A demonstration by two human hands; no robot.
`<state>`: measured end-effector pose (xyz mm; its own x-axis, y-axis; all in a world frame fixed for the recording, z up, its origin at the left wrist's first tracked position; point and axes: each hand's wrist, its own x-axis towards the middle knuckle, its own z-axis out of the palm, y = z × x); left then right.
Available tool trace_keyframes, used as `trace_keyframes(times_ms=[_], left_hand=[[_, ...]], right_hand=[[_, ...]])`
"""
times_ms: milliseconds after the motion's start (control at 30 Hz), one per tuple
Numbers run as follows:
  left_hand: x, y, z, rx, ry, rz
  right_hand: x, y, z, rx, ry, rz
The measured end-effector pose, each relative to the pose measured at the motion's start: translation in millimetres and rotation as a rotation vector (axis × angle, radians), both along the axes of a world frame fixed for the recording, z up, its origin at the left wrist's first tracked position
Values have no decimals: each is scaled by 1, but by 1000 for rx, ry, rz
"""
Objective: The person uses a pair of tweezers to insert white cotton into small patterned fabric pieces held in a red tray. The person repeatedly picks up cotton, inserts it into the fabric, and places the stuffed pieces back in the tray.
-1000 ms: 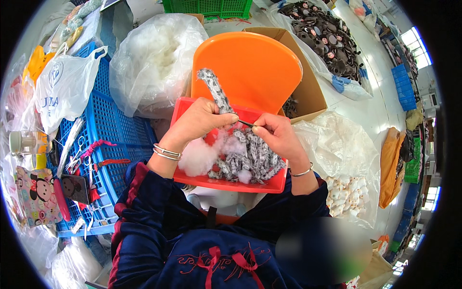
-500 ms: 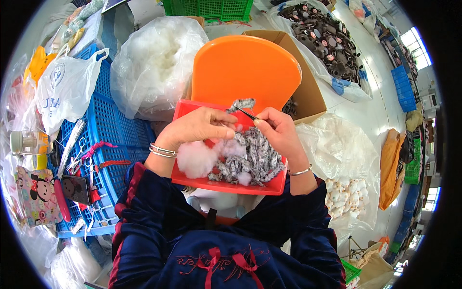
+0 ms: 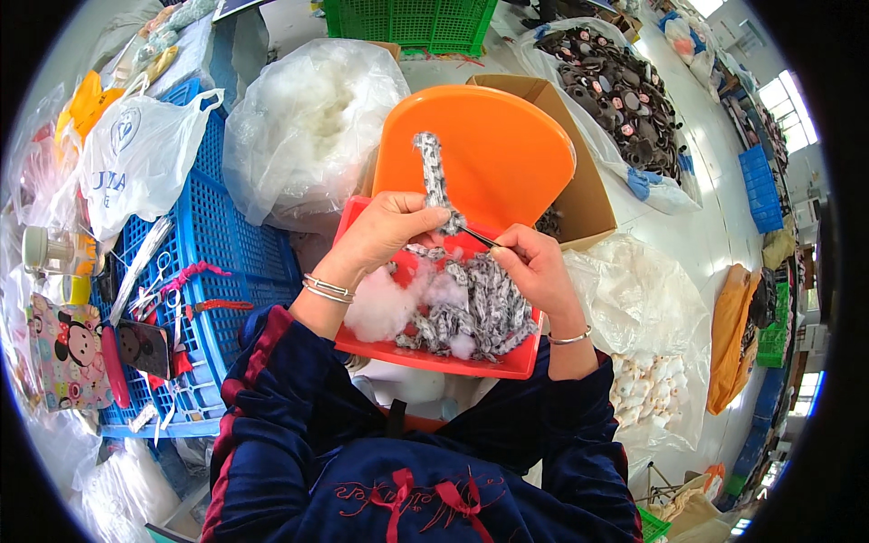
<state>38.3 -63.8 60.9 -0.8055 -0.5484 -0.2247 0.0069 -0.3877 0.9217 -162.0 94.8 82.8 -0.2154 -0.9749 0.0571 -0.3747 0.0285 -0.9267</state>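
Observation:
Over a red tray [image 3: 518, 364] my left hand [image 3: 389, 233] pinches the lower end of a narrow grey-and-white fuzzy fabric piece [image 3: 432, 167], which stands upright from the fingers. My right hand [image 3: 539, 270] is closed on slim dark tweezers [image 3: 478, 238]. Their tip meets the bottom end of the piece beside my left fingertips; whether it goes inside is hidden. Below, white fluffy stuffing [image 3: 385, 306] fills the tray's left part. A heap of similar grey fuzzy pieces [image 3: 496, 303] lies on the right.
An orange chair back [image 3: 480, 149] rises behind the tray, with a cardboard box [image 3: 593, 199] beside it. A clear bag of stuffing [image 3: 312, 127] stands far left. Blue crates [image 3: 217, 235] at left carry scissors and bags. At right lies a plastic bag of small white pieces [image 3: 647, 389].
The fuzzy piece has swung from lying sideways at the tweezers' tip to upright in my left hand. Both hands have shifted slightly, and the whole view has moved a little.

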Motion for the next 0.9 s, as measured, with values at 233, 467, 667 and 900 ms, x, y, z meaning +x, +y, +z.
trace_keyframes(times_ms=[233, 467, 667, 900], left_hand=[[3, -1, 13, -48, -45, -64], [4, -1, 15, -93, -60, -88], [5, 1, 16, -215, -53, -71], [2, 1, 11, -293, -129, -68]], right_hand=[[1, 0, 5, 43, 10, 15], [0, 0, 2, 10, 16, 28], [-1, 1, 4, 30, 39, 31], [2, 2, 10, 30, 92, 48]])
